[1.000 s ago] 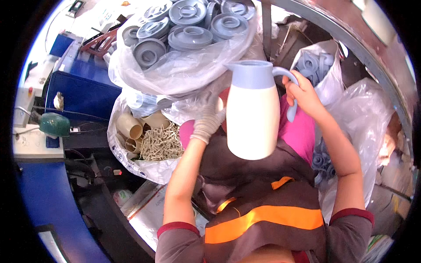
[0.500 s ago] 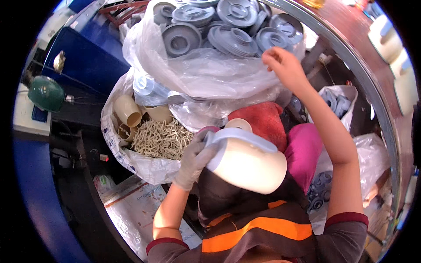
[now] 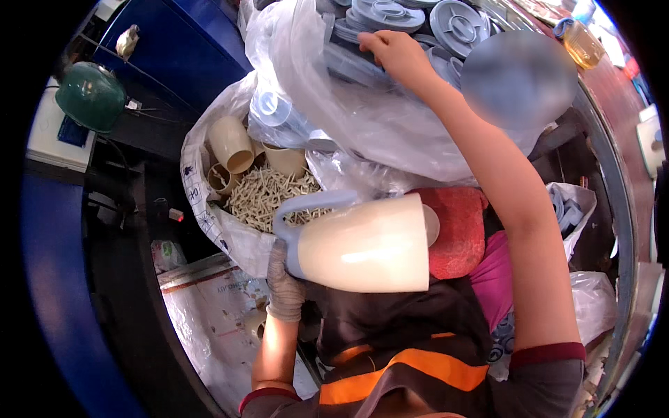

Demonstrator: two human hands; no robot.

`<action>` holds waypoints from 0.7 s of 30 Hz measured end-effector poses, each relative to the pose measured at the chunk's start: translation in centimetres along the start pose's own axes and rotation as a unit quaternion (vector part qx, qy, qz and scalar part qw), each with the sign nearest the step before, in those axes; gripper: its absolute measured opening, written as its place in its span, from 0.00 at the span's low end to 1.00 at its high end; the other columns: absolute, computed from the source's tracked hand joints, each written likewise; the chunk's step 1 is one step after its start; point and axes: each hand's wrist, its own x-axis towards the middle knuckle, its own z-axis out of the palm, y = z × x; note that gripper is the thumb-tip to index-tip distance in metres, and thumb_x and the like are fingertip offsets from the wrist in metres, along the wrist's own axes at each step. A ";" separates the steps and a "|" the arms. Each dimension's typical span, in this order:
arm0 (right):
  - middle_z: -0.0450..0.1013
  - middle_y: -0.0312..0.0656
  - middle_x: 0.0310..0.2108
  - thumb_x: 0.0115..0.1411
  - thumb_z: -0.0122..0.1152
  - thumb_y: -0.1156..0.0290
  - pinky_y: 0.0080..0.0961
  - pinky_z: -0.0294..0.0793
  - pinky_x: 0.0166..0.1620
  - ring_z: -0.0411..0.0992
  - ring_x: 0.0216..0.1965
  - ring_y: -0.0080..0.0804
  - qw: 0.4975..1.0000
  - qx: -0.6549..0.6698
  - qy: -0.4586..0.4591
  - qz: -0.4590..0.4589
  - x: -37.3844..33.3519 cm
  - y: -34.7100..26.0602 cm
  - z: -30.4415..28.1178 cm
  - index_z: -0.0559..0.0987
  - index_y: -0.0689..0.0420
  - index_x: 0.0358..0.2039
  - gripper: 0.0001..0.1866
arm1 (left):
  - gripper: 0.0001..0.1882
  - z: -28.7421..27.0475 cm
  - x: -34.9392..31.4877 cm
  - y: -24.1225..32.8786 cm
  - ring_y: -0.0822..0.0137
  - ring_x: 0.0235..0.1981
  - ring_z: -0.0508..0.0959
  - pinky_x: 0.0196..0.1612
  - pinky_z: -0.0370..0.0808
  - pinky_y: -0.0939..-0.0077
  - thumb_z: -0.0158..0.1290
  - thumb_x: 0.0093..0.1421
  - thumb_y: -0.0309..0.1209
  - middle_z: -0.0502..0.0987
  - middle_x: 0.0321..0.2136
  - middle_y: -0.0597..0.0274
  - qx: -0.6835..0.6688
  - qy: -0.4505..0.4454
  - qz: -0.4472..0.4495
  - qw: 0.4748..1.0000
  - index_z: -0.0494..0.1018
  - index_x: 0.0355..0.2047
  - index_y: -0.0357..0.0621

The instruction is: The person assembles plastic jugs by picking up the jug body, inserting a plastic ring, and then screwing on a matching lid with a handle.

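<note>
Head camera: my two hands are well apart. My left hand, in a greyish glove, is closed on the cream pitcher at its blue-grey collar; some of the fingers are hidden behind it. I have the pitcher on its side above my lap, collar to the left and base to the right, with the blue-grey handle along its upper side.

My bare right hand is stretched far forward to the blue-grey lids heaped in a clear plastic bag. Its fingers are bent over the heap — whether they grip or even touch a lid, I cannot tell.

Just beyond the pitcher's base is a red pad, with a small pale disc showing between the two. Behind the handle stands a white sack holding cream cup-like parts and a pile of small beige pieces. My dark apron has an orange band across it. Off to my left are a rounded green object and a blue cabinet; at the far right — an amber container.
</note>
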 end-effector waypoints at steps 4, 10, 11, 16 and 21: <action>0.73 0.55 0.45 0.51 0.62 0.44 0.31 0.70 0.50 0.72 0.47 0.42 0.982 -0.117 0.037 -0.142 -0.2 1.0 3.8 0.72 0.61 0.53 0.38 | 0.33 -1.5 0.8 -0.6 0.58 0.52 0.70 0.58 0.63 0.61 0.44 0.60 0.54 0.71 0.50 0.53 -0.104 -0.022 0.001 0.994 0.65 0.53 0.37; 0.74 0.51 0.45 0.49 0.65 0.49 0.27 0.70 0.49 0.73 0.45 0.37 0.987 -0.133 0.043 -0.082 -2.9 0.6 4.1 0.72 0.60 0.53 0.36 | 0.31 -3.6 1.0 -1.0 0.58 0.53 0.70 0.58 0.63 0.59 0.46 0.59 0.53 0.71 0.52 0.56 -0.196 0.034 -0.022 0.980 0.66 0.53 0.43; 0.74 0.49 0.44 0.48 0.66 0.51 0.25 0.70 0.48 0.73 0.45 0.35 0.991 0.001 0.093 -0.093 -4.3 0.0 2.9 0.74 0.60 0.52 0.34 | 0.31 -3.9 0.9 -1.1 0.57 0.53 0.70 0.58 0.64 0.59 0.47 0.58 0.53 0.72 0.51 0.56 -0.218 -0.002 -0.021 0.976 0.67 0.53 0.44; 0.71 0.44 0.47 0.49 0.63 0.61 0.25 0.68 0.46 0.69 0.47 0.31 0.980 0.144 0.067 -0.119 -19.8 -2.3 0.5 0.73 0.59 0.52 0.30 | 0.31 -3.3 0.6 -1.5 0.59 0.52 0.71 0.57 0.66 0.59 0.49 0.57 0.53 0.72 0.50 0.56 -0.210 0.044 -0.020 0.977 0.67 0.52 0.42; 0.68 0.45 0.46 0.40 0.66 0.61 0.25 0.66 0.45 0.67 0.46 0.35 0.986 0.094 0.078 -0.116 -28.7 -0.8 0.2 0.73 0.60 0.50 0.34 | 0.29 -0.9 -0.1 -2.5 0.58 0.51 0.71 0.56 0.67 0.59 0.47 0.60 0.51 0.73 0.49 0.54 -0.180 -0.016 -0.062 0.982 0.67 0.52 0.40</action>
